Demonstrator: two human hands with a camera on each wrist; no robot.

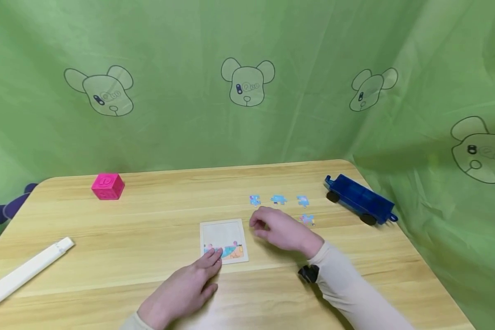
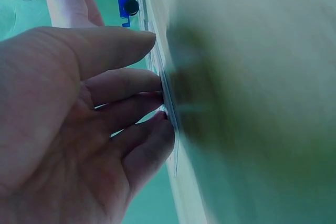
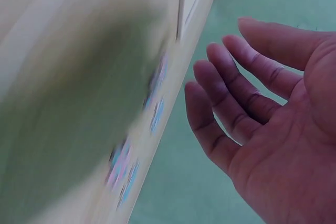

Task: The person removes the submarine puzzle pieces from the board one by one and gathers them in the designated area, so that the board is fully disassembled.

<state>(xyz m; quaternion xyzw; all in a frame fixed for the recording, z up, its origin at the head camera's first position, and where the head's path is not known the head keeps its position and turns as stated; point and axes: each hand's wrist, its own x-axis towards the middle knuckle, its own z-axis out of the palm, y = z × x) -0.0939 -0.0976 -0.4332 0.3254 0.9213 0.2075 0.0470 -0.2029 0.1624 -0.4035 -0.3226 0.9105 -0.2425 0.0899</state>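
A small square jigsaw puzzle tray (image 1: 221,230) lies on the table, its bottom part filled with a colourful picture and its upper part bare. My left hand (image 1: 185,285) rests its fingertips on the tray's lower edge; in the left wrist view the fingers (image 2: 126,85) reach down to the thin board. Just right of the tray, above the table, hovers my right hand (image 1: 283,228). Its fingers (image 3: 212,85) are loosely bent and hold nothing. Beyond it lie several loose puzzle pieces, among them a blue piece (image 1: 278,199) and a blue-pink piece (image 1: 307,219).
A blue toy wagon (image 1: 360,198) with black wheels stands at the table's right side. Toward the back left sits a pink cube (image 1: 108,186). A long white bar (image 1: 26,274) lies along the left side. Green curtain (image 1: 181,133) hangs behind the table (image 1: 148,215).
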